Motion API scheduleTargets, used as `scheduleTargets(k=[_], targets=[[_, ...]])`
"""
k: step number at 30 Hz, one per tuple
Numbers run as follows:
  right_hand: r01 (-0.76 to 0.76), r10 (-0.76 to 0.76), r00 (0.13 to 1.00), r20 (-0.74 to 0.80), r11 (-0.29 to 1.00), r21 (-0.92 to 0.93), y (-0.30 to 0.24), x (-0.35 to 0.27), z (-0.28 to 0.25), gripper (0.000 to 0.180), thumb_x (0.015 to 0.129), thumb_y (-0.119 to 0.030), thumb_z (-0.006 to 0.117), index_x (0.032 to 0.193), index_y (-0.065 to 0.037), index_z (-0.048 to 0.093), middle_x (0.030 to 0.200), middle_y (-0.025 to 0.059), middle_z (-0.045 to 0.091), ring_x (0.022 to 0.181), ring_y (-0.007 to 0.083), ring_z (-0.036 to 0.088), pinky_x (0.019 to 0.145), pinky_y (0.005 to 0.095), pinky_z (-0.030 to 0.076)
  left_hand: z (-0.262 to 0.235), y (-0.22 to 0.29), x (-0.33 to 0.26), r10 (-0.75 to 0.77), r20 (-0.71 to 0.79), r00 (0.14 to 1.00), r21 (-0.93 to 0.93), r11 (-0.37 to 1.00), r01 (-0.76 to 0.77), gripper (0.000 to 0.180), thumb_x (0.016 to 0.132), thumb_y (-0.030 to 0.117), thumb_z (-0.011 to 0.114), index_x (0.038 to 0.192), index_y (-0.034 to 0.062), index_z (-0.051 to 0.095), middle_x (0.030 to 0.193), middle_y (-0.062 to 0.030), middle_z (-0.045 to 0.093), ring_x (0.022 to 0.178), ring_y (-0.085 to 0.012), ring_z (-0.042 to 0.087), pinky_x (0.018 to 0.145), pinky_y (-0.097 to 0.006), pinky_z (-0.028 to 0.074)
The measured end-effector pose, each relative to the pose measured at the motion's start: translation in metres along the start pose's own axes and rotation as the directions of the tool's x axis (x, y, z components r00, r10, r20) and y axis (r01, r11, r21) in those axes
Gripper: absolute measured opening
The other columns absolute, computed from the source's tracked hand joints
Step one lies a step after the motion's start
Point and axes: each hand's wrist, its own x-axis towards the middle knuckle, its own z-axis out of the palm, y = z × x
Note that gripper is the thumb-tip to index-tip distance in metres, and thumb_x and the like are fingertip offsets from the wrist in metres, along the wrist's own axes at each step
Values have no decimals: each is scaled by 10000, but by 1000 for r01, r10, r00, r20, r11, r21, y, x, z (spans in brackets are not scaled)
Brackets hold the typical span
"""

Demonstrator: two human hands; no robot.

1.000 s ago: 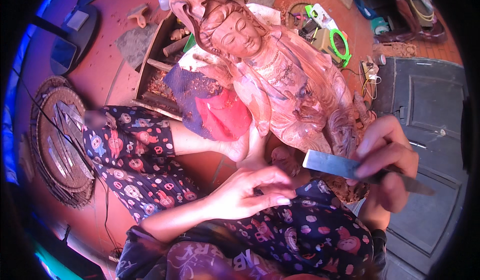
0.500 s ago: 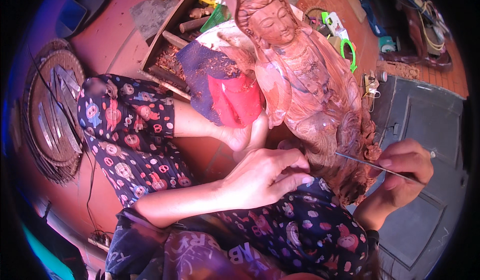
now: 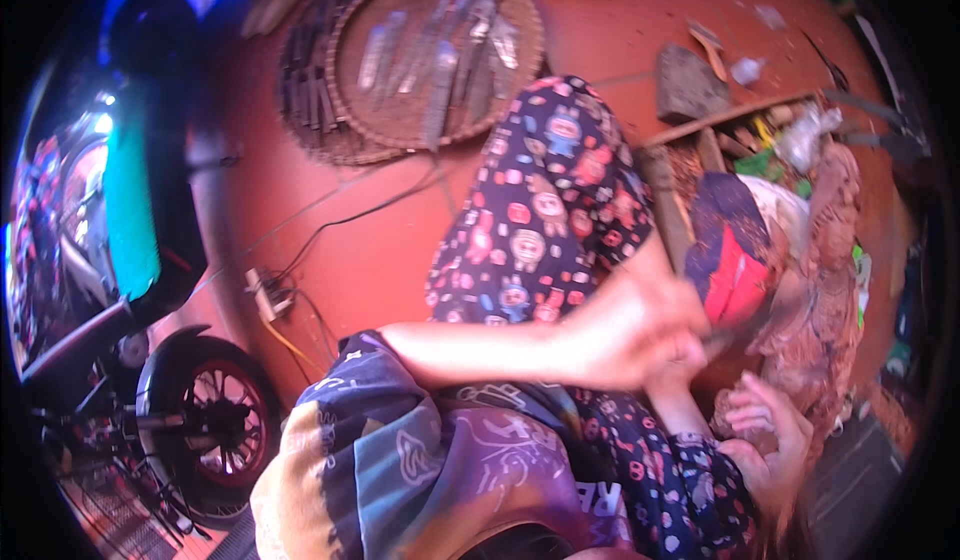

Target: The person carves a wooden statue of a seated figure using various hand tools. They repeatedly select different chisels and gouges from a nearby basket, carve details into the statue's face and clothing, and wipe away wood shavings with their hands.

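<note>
The carved wooden statue leans at the right, close to my bent leg. My left hand is smeared by motion and looks closed, above my bare foot. From its fingers a blurred thin grey tool points toward the statue. Beside the statue's lower part, my right hand is raised with its fingers apart and nothing visible in them. A dark blue cloth with a red patch and wood shavings lies between my leg and the statue.
Several metal blades lie on a round woven tray at the top. A wooden box holds shavings and odds and ends. Beyond it are a grey stone and a brush. Cables run from a power strip; a motorbike wheel stands at left.
The view has swung left, bringing in the motorbike and putting the statue at the right edge. The thin tool has left my right hand, which has opened; it now appears in my left.
</note>
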Motion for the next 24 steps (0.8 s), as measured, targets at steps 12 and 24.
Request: scheduleTargets(k=[12, 24], targets=[[46, 28, 911, 411, 985, -169, 18, 5, -6, 347, 780, -57, 787, 1109, 2, 696, 809, 148, 702, 727, 239, 726, 680, 317, 578, -294, -104, -85, -167, -800, 576, 538, 223, 813, 263, 828, 239, 772, 995, 37, 747, 908, -224, 713, 891, -398, 696, 779, -471, 538], [32, 48, 895, 444, 985, -172, 19, 7, -5, 328, 811, -36, 763, 1127, 9, 688, 839, 157, 707, 734, 233, 730, 681, 316, 584, -313, -134, -78, -118, -792, 599, 591, 97, 801, 249, 798, 260, 792, 908, 44, 740, 987, -214, 725, 930, -381, 702, 819, -466, 539]])
